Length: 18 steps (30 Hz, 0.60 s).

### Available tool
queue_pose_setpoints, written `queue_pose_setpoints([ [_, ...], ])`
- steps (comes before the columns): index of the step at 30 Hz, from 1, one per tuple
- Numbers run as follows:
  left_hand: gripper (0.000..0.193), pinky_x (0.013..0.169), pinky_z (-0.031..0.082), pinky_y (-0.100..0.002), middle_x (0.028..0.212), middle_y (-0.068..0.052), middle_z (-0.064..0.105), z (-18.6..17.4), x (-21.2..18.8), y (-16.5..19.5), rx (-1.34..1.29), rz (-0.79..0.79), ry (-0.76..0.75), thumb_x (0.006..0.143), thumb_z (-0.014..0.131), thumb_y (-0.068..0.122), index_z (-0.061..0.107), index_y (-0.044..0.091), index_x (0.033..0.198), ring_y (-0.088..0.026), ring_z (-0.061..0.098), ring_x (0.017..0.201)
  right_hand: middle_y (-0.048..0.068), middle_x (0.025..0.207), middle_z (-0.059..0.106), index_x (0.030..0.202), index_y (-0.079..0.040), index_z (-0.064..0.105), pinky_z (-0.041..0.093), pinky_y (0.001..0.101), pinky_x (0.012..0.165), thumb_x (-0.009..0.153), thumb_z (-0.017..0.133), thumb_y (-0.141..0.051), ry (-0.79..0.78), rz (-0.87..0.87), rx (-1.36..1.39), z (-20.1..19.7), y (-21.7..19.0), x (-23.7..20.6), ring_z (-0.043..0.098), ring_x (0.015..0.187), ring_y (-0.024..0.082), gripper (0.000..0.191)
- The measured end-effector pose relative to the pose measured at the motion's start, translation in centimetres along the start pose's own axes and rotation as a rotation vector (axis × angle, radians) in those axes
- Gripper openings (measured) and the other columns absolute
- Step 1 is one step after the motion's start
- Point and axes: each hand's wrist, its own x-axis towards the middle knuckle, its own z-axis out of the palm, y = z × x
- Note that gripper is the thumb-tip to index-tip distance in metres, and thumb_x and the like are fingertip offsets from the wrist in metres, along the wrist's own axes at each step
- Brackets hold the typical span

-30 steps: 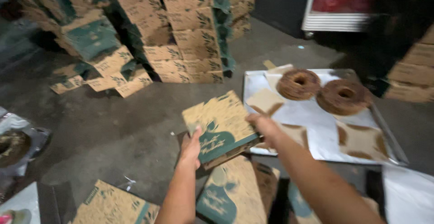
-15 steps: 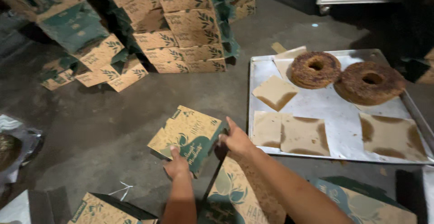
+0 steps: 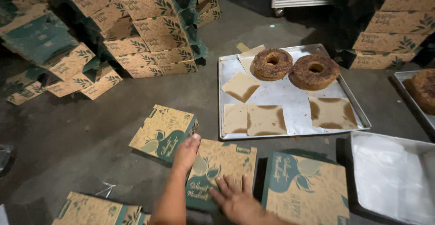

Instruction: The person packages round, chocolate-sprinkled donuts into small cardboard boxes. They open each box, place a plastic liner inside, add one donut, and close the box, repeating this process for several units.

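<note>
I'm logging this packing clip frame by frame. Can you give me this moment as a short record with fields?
setting: grey concrete floor, stacked printed boxes behind
left hand: fingertips at the edge of a closed brown-and-green box
right hand: flat on the middle box
third box: lies to the right, untouched
metal tray: two ring cakes, several stained paper squares
</note>
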Motion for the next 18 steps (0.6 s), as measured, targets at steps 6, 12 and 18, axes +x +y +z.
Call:
queue_pose_setpoints([
  [6,0.097,0.112,0.033,-0.062,0.157,-0.013,0.051,-3.8,-3.3,-0.4,-0.244,-0.466,-0.366,0.076,0.044,0.088,0.055,0.025,0.149,-0.039,0.047,0.142,0.020,0.138,0.063,0.148,-0.012,0.053,0.050,0.0419,0.110,0.096,0.055,-0.012,0.014,0.148,0.539,-12.9,4.4,2.0,0.065,0.122,0.035,0.052],
  [12,0.103,0.110,0.027,-0.069,0.158,-0.017,0.046,-3.4,-6.5,-0.5,-0.339,-0.503,-0.299,0.074,0.058,0.084,0.050,0.022,0.155,-0.040,0.037,0.146,0.017,0.159,0.039,0.152,-0.014,0.044,0.033,0.0508,0.115,0.094,0.064,-0.019,-0.238,0.110,0.381,-15.5,2.4,1.9,0.045,0.137,0.038,0.062],
  [18,0.092,0.113,0.034,-0.064,0.155,-0.007,0.052,-4.4,-7.3,-1.1,-0.138,-0.481,-0.382,0.074,0.059,0.072,0.046,0.029,0.154,-0.034,0.046,0.144,0.022,0.168,0.020,0.150,-0.010,0.038,0.017,0.0672,0.116,0.094,0.069,-0.022,-0.315,0.173,0.244,-8.0,-2.8,-2.7,0.015,0.151,0.044,0.066],
])
